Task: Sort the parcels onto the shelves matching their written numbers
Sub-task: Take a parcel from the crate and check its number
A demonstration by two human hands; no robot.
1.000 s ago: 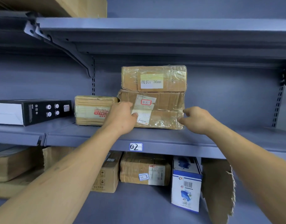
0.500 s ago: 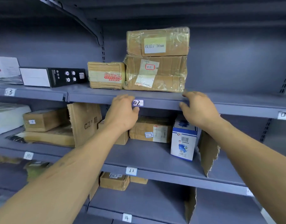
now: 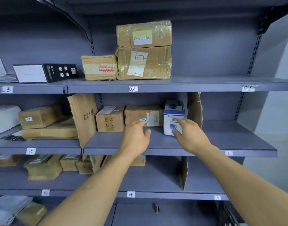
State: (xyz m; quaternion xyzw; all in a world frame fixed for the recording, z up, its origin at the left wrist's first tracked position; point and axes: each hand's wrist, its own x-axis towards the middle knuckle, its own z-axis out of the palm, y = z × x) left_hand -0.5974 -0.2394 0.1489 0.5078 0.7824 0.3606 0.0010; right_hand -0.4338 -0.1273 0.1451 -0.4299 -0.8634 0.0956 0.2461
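Parcels (image 3: 156, 66) are found stacked two high on the shelf marked 02 (image 3: 205, 83), a smaller parcel (image 3: 99, 67) set against their left side. The left hand (image 3: 136, 139) and right hand (image 3: 191, 137) are held before the shelf below (image 3: 229, 136), fingers loosely apart and gripping nothing; the right fingertips are seen over a blue-and-white box (image 3: 168, 123), contact undetermined.

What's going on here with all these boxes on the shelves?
A person is sorting parcels on numbered shelves. Both hands are empty and held out at the middle shelf: the left hand is by a brown parcel, the right hand in front of a blue box. Neither grips anything yet. Two stacked parcels sit above the 02 tag.
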